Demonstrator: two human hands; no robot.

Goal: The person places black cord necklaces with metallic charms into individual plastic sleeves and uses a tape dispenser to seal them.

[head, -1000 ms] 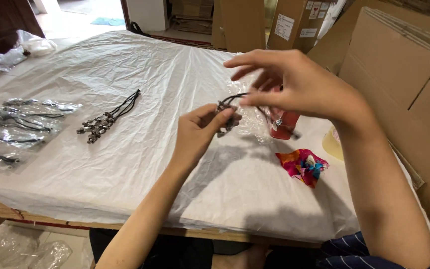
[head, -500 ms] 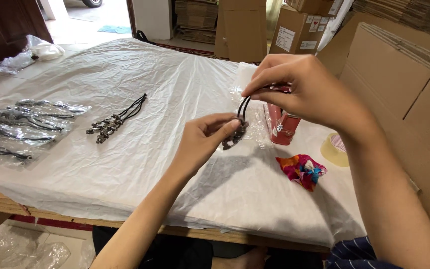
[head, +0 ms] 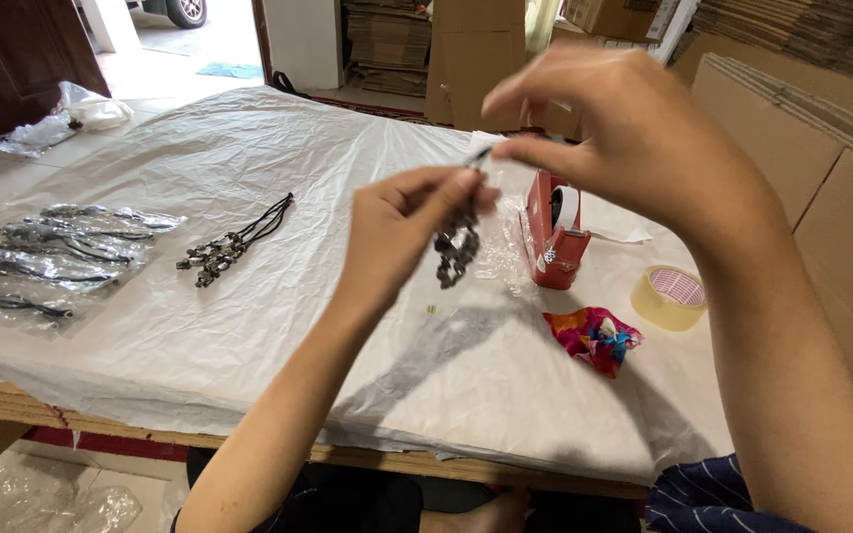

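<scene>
Place: you sit in a packing workshop.
Signs: cardboard boxes (head: 821, 128), tape holder (head: 555, 232), bagged necklaces (head: 41, 252).

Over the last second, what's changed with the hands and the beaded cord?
Both hands have lifted the beaded cord higher off the white sheet. The left hand and right hand keep their pinch grip on its top, beads dangling. The loose cord bunch, bagged cords, red tape dispenser and tape roll lie as before.

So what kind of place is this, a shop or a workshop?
Probably a small packing workshop: flattened cardboard boxes stacked around, a tape dispenser on the covered table, and bagged necklaces laid out.
</scene>
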